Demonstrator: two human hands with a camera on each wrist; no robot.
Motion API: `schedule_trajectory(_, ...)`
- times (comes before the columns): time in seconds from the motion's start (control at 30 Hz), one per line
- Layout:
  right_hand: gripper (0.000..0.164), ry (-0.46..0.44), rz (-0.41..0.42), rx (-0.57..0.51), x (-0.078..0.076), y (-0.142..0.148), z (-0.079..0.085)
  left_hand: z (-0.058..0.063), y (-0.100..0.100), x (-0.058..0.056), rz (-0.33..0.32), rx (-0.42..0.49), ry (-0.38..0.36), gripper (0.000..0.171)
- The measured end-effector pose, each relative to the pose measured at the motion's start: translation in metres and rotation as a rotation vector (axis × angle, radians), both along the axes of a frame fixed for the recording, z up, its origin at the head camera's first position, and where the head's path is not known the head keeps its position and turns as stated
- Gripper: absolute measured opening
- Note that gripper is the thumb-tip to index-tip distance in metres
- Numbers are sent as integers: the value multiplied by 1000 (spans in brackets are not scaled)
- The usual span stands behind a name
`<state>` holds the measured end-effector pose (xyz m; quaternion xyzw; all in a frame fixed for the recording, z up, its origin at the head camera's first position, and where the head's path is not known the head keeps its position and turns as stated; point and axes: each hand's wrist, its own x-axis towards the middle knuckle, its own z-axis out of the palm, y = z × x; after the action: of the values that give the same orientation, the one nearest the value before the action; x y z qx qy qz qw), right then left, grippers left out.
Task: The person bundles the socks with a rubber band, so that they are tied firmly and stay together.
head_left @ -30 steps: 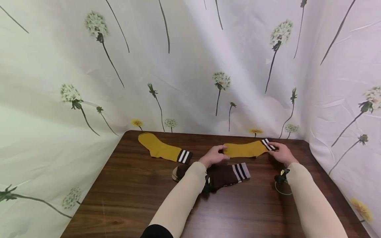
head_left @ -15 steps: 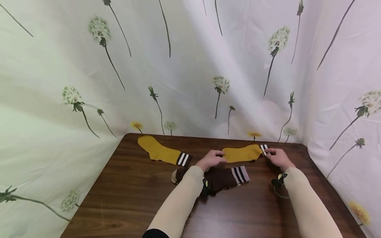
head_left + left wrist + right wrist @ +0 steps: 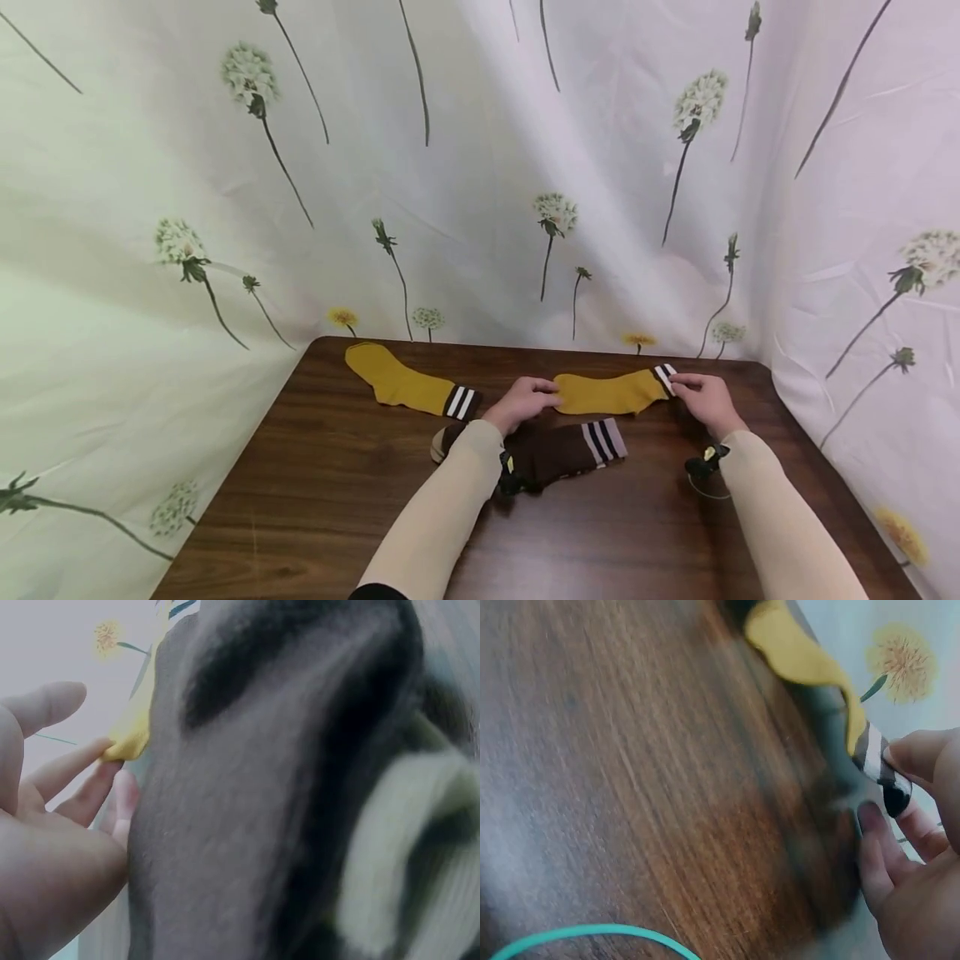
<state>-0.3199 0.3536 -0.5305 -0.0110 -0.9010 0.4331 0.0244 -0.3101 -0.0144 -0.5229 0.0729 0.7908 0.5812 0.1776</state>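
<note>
Two mustard-yellow socks with white-striped dark cuffs lie along the back of the table. My right hand (image 3: 708,403) pinches the striped cuff of the right-hand yellow sock (image 3: 603,394) between thumb and fingers; in the right wrist view that cuff (image 3: 881,765) is lifted and bent. At the toe end is my left hand (image 3: 523,402), its fingertips touching the sock while the thumb (image 3: 52,705) stays apart. A dark brown sock (image 3: 555,450) with a striped lilac cuff lies under the left forearm, partly hidden. It fills much of the left wrist view.
The other yellow sock (image 3: 408,385) rests at the back left. Behind the brown wooden table (image 3: 315,492) hangs a white curtain (image 3: 465,208) printed with dandelions, which continues along both sides. A green cord (image 3: 607,930) hangs near my right wrist.
The yellow sock has shifted slightly left with both hands. Its cuff briefly bunched half a second ago and is straighter now. The head view has tilted a little upward.
</note>
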Motion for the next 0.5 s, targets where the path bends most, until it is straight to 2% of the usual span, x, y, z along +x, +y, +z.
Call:
schedule_trajectory(0.27,30,110,7,-4,2,-12,10,7,-13,0,55,61,36,30)
schedule_trajectory(0.5,30,96,11,-46,7,-29,21,9,-30,0,96,150,70,27)
